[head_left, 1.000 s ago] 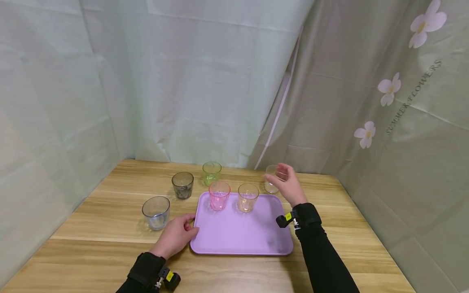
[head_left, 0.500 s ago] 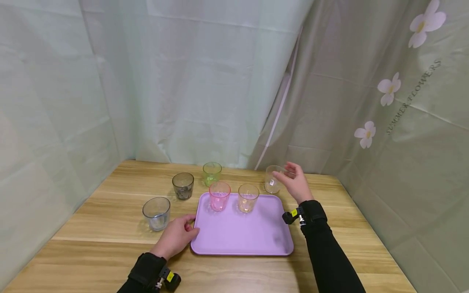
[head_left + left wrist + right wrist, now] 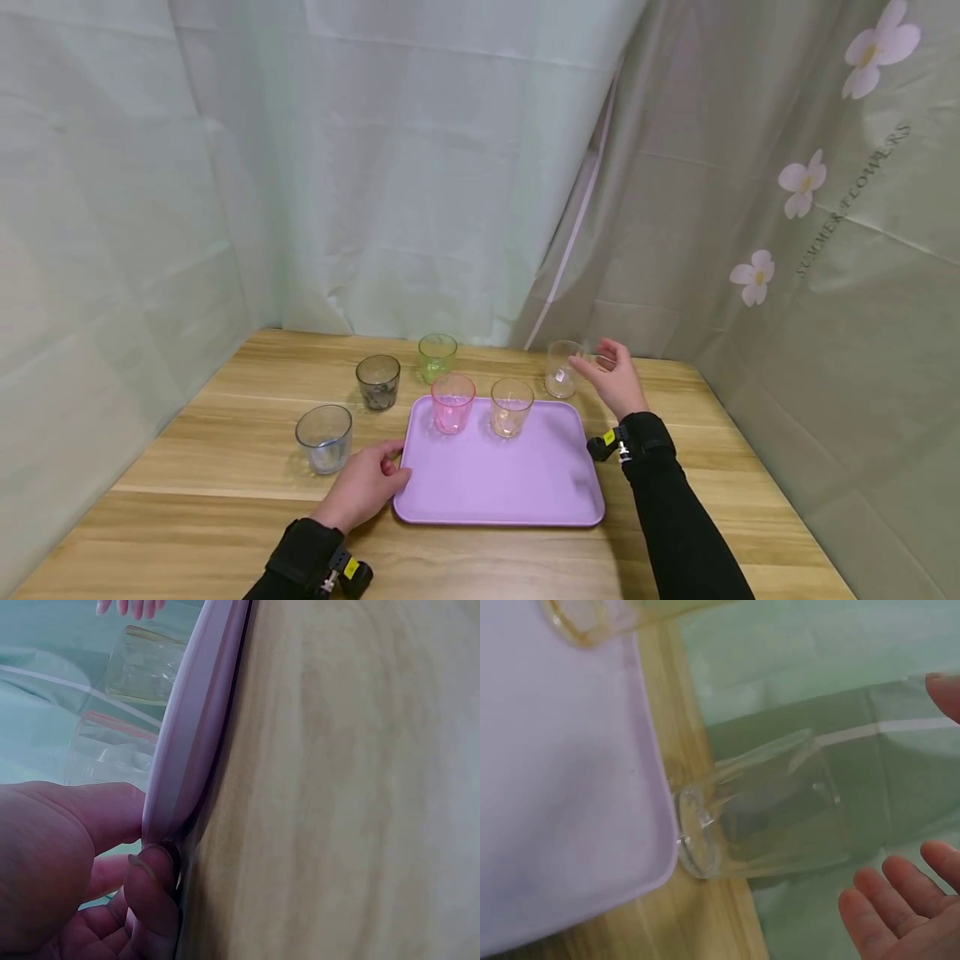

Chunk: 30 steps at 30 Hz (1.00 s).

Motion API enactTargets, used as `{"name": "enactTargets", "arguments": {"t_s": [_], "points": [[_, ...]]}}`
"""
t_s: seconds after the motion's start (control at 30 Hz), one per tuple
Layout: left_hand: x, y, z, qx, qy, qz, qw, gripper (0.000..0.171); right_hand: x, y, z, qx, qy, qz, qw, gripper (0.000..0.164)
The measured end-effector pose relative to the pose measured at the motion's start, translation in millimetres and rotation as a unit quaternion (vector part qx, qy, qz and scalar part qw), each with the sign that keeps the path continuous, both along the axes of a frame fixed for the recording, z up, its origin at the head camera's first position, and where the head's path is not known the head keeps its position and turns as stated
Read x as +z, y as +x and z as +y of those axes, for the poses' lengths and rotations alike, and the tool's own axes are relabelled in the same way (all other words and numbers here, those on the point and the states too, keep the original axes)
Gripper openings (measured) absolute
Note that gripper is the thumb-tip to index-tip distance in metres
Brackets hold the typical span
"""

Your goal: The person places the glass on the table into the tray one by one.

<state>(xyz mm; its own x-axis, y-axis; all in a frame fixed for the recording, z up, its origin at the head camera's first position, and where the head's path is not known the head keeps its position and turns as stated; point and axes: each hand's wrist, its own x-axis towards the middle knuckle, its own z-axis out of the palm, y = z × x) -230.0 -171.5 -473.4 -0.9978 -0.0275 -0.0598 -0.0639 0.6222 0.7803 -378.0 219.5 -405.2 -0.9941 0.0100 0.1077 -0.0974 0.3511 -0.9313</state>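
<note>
A lilac tray [image 3: 502,492] lies on the wooden table. My left hand [image 3: 365,482] holds its left edge, the thumb and a finger pinching the rim [image 3: 191,727] in the left wrist view. Upright on the tray's back half are a pink glass [image 3: 452,404] and an amber glass [image 3: 512,408]. Beyond the tray's back right corner stands a clear glass [image 3: 558,371], upright on the table. To its right is my right hand [image 3: 615,382], fingers spread and loosely bent. In the right wrist view, a gap shows between the fingertips [image 3: 866,889] and this glass.
Left of the tray, a bluish glass [image 3: 324,442] stands near my left hand and a grey glass [image 3: 378,383] further back. Behind the pink glass is a green glass [image 3: 437,358]. Curtains [image 3: 420,183] hang along the table's back and sides.
My right hand has moved right, away from the clear glass, which remains standing behind the tray. The left hand keeps its hold on the tray edge.
</note>
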Motion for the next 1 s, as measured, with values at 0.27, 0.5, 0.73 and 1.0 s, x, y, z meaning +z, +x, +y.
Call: {"name": "enactTargets", "arguments": {"t_s": [0.27,0.5,0.73,1.0], "points": [[-1.4,0.8,0,0.004,0.002,-0.010,0.9999,0.053,-14.2,-7.7,-4,-0.005,-0.002,-0.005,1.000,0.106],[-2.2,0.6,0,0.005,-0.003,-0.014,0.9999,0.054,-22.9,-12.6,-10,-0.008,0.001,-0.019,1.000,0.111],[1.3,0.9,1,0.004,-0.004,-0.009,0.9999,0.054,-30.0,-17.8,-13,-0.009,0.010,-0.031,0.999,0.110],[1.1,0.6,0,0.003,-0.001,-0.003,1.0000,0.054,-33.3,-21.4,-20,-0.009,0.008,-0.037,0.999,0.111]]}}
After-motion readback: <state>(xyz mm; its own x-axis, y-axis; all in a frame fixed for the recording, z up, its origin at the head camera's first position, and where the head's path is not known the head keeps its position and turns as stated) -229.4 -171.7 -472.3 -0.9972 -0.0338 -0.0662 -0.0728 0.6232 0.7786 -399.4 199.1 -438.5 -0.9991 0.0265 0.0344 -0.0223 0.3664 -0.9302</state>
